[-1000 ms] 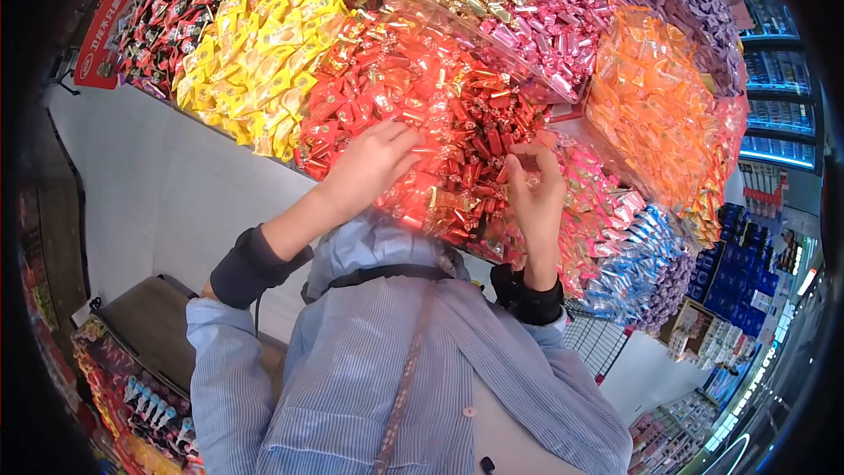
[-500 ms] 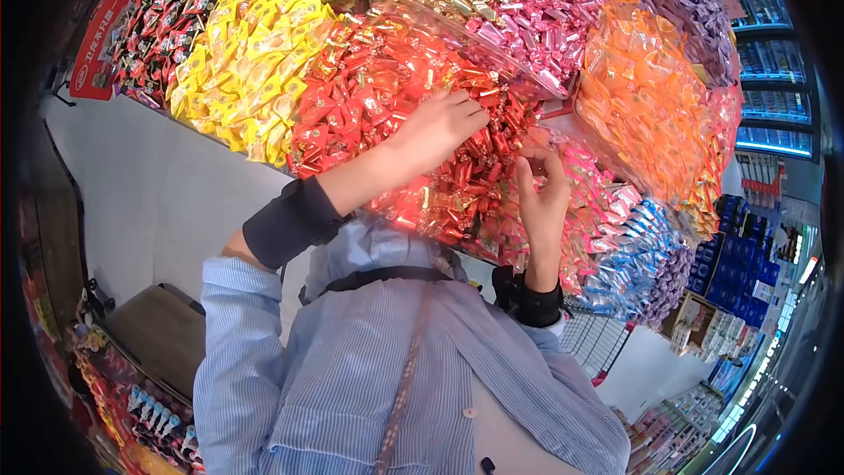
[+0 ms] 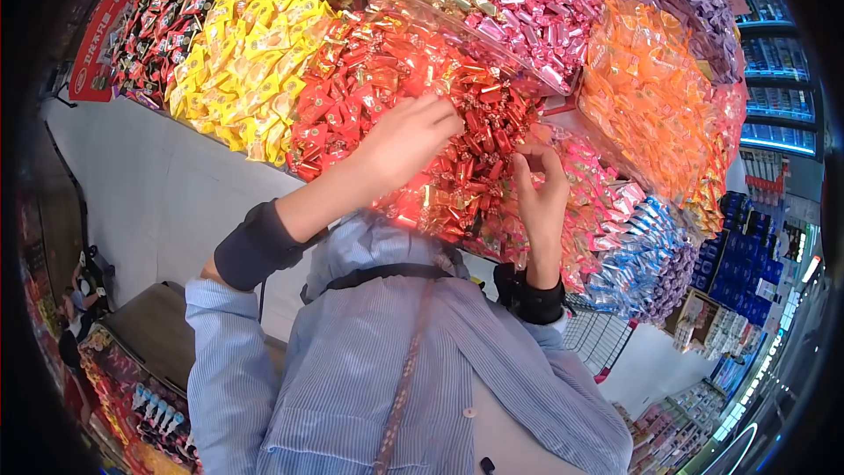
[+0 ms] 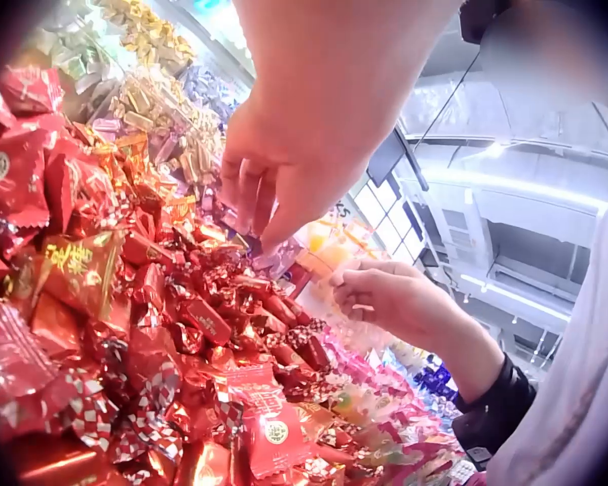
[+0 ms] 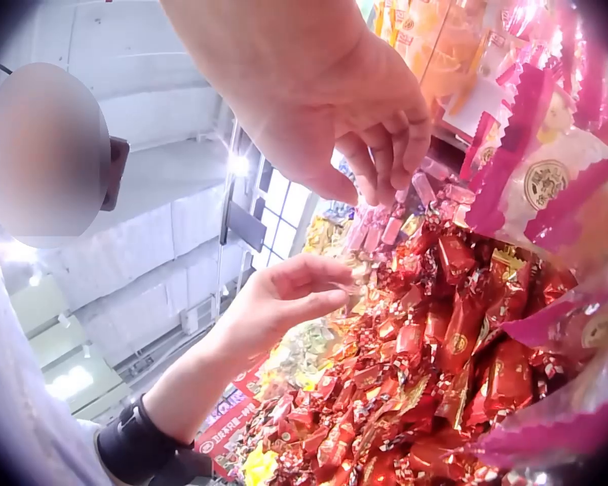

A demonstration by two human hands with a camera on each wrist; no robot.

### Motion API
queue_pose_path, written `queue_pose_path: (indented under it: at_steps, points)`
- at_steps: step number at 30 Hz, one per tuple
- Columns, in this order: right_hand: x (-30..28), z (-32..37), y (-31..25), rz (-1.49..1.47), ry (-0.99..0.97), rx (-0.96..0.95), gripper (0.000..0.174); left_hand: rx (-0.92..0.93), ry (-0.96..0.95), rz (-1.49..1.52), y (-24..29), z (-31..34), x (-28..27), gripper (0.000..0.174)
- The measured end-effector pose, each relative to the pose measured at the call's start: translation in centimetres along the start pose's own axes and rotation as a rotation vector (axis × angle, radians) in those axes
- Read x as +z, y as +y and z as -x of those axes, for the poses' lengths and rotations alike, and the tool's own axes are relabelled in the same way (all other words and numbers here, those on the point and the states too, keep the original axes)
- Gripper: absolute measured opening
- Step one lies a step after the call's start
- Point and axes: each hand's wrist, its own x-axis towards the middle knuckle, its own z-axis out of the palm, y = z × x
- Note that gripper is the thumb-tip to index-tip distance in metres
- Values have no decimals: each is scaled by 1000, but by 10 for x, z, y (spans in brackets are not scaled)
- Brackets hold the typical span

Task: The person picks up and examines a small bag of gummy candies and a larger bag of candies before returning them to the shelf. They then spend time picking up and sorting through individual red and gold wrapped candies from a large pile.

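My left hand (image 3: 409, 136) hovers over a heap of red-wrapped candies (image 3: 352, 105), its fingers loosely bent. In the right wrist view a gap shows between the thumb and fingers of that left hand (image 5: 279, 304), with nothing held. At the right edge of the same heap is my right hand (image 3: 542, 193), raised, with thumb and fingers loosely curved. No candy shows in the right hand (image 4: 410, 304) in the left wrist view either. Shiny dark-red twist-wrapped candies (image 3: 497, 127) lie between the two hands. Pink-wrapped candies (image 3: 585, 176) spread beside the right hand.
Yellow candy packets (image 3: 246, 70) and black-and-red packets (image 3: 158, 35) are heaped to the left. Orange packets (image 3: 646, 97) pile up at the right, blue-and-white candies (image 3: 629, 259) nearer. A clear divider (image 3: 501, 53) borders the pink foil candies (image 3: 554, 26). A wire basket (image 3: 598, 339) stands below right.
My left hand has swung right across the red candies, then drawn partly back left. My right hand has stayed nearly in place.
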Motion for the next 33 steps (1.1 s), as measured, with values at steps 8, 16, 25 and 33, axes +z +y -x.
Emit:
queue_pose_path:
  at_steps: [8, 16, 25, 33]
  points:
    - [7, 2, -1, -46, -40, 31, 12, -7, -202, 26, 8, 48, 29, 26]
    - [9, 2, -3, -31, -50, 8, 12, 23, -240, -138, 17, 47, 48, 28]
    - [6, 3, -8, -59, -49, 3, 11, -328, -124, 514, 18, 31, 18, 26]
    - [6, 1, -9, -62, -41, -75, 10, -784, -90, 1766, 20, 31, -5, 35]
